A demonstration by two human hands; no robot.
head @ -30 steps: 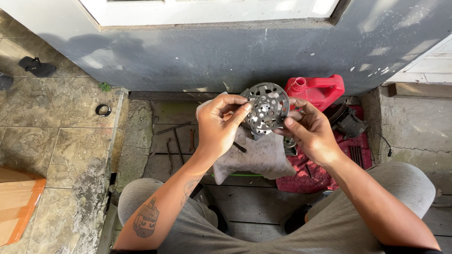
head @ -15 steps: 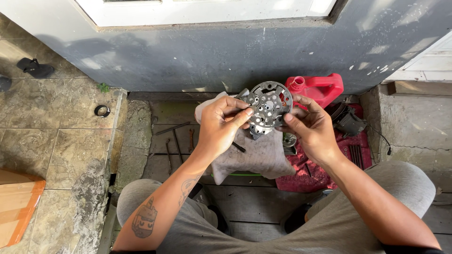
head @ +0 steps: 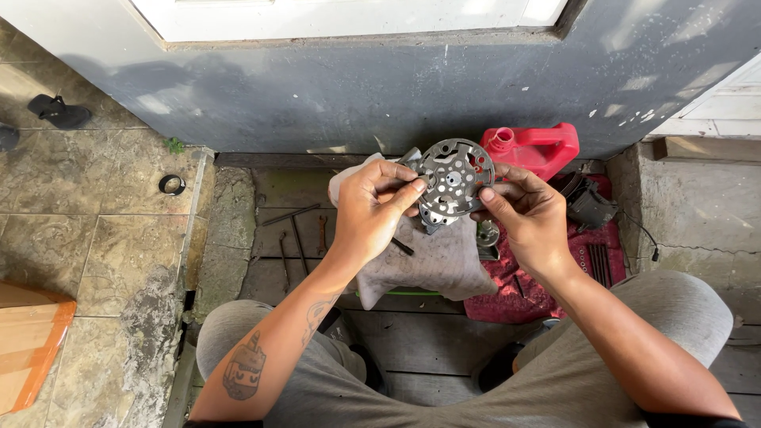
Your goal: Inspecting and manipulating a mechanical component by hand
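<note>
The round metal plate (head: 454,181) sits up between the 2 hands, held in the air above the lap, a little right of the scene's middle and just in front of the grey wall (head: 380,87). Its flat, hole-pierced face is turned toward the camera, so it has no long axis to speak of; its rim runs from one hand to the other. Both hands are equally close, each touching an opposite edge.

The left hand (head: 372,210) is curled, thumb and fingertips pinched onto the plate's left rim. It also has a grey rag (head: 436,261) bunched against its palm, which hangs down below the plate. The right hand (head: 527,214) is half closed, thumb pressed to the lower right rim and the fingers wrapped behind the plate's far side, so how they grip there is hidden.

Just behind the plate stands a red jug (head: 539,148). Below the right hand a red cloth (head: 547,273) lies on the ground with small metal parts (head: 485,235) on it. Left of the rag, thin metal tools (head: 297,230) lie on the dark floor, and farther left a black ring (head: 171,185) rests on the stone tiles.
</note>
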